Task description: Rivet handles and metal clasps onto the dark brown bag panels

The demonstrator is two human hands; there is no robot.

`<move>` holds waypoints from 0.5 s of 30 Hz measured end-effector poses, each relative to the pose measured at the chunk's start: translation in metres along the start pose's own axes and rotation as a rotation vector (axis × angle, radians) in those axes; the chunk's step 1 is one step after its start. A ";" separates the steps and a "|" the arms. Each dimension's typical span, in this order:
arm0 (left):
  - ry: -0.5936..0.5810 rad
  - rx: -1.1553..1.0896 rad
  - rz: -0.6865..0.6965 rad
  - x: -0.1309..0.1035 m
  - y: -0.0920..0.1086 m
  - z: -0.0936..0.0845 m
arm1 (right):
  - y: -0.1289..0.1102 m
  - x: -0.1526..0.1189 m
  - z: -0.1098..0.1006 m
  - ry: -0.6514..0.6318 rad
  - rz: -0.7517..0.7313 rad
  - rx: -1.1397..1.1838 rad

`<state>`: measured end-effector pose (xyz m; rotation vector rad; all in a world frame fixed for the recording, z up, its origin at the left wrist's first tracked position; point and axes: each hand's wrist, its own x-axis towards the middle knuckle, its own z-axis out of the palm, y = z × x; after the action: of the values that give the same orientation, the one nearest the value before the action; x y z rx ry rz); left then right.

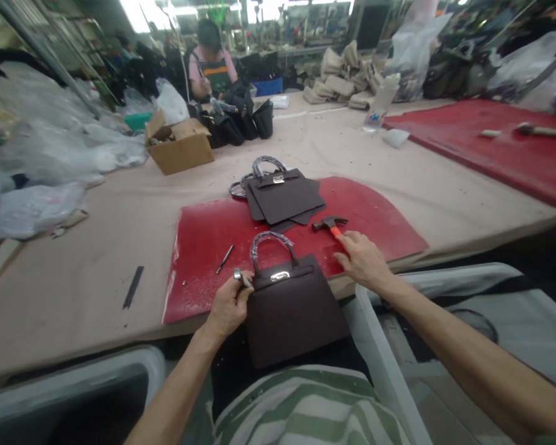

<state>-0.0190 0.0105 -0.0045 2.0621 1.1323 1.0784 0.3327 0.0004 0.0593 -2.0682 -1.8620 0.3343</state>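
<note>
My left hand (227,306) is closed in a pinch on a small silver-ended tool (238,274), at the left edge of a dark brown handbag panel (291,321). This panel has a silver clasp and a plastic-wrapped handle, and it leans from the table edge down onto my lap. My right hand (366,262) is at the claw hammer (330,224), its fingers over the orange handle; the head rests on the red mat (208,228). Beyond the hammer lies a stack of similar brown panels (287,198) with wrapped handles. A thin metal rod (225,259) lies left of the near handle.
A dark strip (133,287) lies on the table at left. Farther back are a cardboard box (180,154), black bags (241,123) before a seated person, a plastic bottle (380,105) and another red mat (491,136). Grey-white bins (375,346) flank my lap.
</note>
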 end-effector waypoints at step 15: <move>-0.017 0.067 0.043 0.000 0.005 -0.007 | -0.016 -0.014 0.047 -0.061 -0.386 0.069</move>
<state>-0.0232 0.0089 0.0029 2.1523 1.1344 1.0544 0.2980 -0.0076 0.0219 -1.6227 -2.1950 0.3573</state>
